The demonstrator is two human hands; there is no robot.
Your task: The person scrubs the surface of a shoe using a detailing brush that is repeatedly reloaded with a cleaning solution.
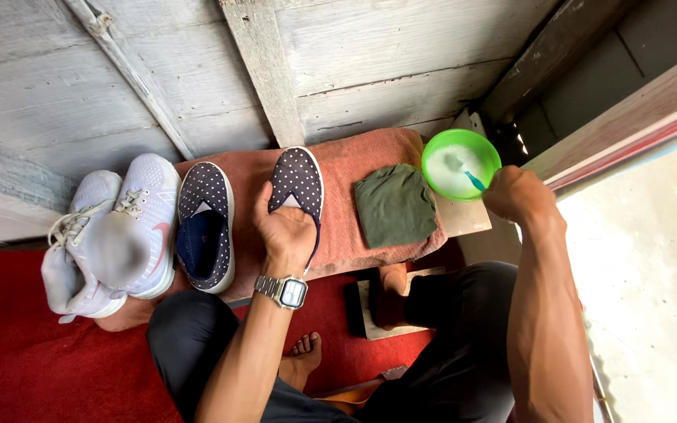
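Nearest the camera: dark trousers (448,345) on bent knees, bare feet (301,356) on a red carpet (33,368), just short of the terracotta towel (354,168). A silver wristwatch (284,291) on the left wrist, at the towel's near edge.

On the towel, draped over the low table (464,215): left hand (284,231) pushed into the opening of a navy polka-dot slip-on shoe (298,182), grip closed around its collar, thumb on the outside. Shoe toe pointed away from the body. Matching second slip-on shoe (205,223) just left of it on the towel, untouched, opening up. Further left, past the towel's left end, a pair of white lace-up sneakers (119,231), side by side, partly blurred.

Right of the held shoe, on the towel's right half: a folded green cloth (395,205), lying flat.

Beyond the towel's right corner: a green plastic bowl (432,149) with cloudy white liquid. Right hand (517,194) at the bowl's right rim, grip closed on a small teal-handled brush (473,180), head dipped in the liquid.

Farthest, behind the towel: weathered grey wooden planks (385,63).
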